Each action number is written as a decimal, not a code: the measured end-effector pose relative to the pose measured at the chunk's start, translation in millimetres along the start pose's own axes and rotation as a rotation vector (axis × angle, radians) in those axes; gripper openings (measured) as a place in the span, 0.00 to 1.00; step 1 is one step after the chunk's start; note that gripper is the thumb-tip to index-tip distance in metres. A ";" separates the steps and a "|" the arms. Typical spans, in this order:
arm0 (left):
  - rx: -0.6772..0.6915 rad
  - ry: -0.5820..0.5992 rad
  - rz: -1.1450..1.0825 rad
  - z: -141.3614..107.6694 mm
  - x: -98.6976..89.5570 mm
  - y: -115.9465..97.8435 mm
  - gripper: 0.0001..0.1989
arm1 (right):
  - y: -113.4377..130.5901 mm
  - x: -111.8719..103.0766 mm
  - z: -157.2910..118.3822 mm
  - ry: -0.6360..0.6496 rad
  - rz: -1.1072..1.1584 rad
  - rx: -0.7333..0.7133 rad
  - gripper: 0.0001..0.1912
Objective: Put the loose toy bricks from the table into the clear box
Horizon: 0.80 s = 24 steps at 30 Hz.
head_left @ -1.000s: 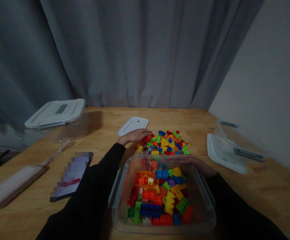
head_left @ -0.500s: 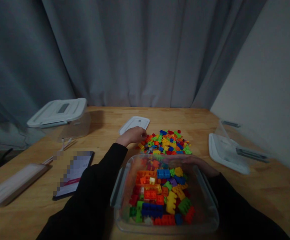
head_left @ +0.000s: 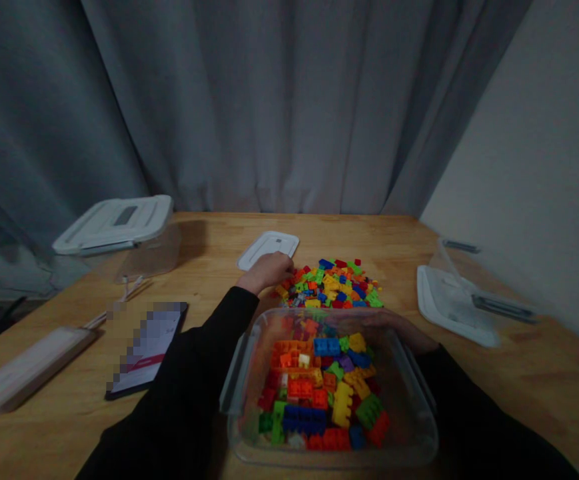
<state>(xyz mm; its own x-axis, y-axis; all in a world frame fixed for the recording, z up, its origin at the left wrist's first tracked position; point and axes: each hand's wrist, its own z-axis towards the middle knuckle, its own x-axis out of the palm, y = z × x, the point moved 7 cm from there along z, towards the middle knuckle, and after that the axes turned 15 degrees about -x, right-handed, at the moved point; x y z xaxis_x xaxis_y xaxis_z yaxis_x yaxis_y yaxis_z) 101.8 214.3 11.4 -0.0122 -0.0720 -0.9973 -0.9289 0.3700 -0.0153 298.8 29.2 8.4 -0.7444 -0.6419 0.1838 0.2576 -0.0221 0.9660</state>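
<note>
Barely anything moved: left hand point(head_left: 268, 272) came slightly nearer the loose plastic bricks point(head_left: 332, 285), at 12 o'clock from the clear plastic box point(head_left: 334, 459); its grip is curled, hold unclear. Right hand point(head_left: 396, 325) lies open over the box's far rim, above mixed bricks point(head_left: 324, 387).

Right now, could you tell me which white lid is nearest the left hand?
The small lid beyond the left hand; the other two are larger and farther.
</note>
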 end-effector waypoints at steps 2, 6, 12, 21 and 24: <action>0.003 -0.006 -0.010 -1.1 -2.1 -1.0 0.14 | 1.5 0.5 -0.1 0.004 -0.021 -0.003 0.24; 0.022 -0.034 -0.043 -5.0 -10.5 -3.6 0.14 | 3.2 0.8 0.0 0.014 -0.039 -0.015 0.24; 0.037 -0.051 -0.057 -6.8 -15.3 -5.8 0.13 | 3.1 0.8 0.3 0.017 -0.057 0.002 0.25; -0.002 0.006 0.014 -2.1 -1.6 -0.7 0.15 | 6.1 3.3 1.0 0.016 -0.051 -0.015 0.25; -0.014 0.008 0.032 -0.1 1.4 1.3 0.15 | 6.0 4.5 1.5 0.028 -0.044 -0.021 0.25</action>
<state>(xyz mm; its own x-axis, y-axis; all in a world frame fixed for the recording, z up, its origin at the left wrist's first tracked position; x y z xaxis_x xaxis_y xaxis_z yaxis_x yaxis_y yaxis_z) 100.6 214.6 10.0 -0.0446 -0.0679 -0.9967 -0.9330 0.3594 0.0173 296.0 27.3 15.3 -0.7381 -0.6608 0.1363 0.2387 -0.0667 0.9688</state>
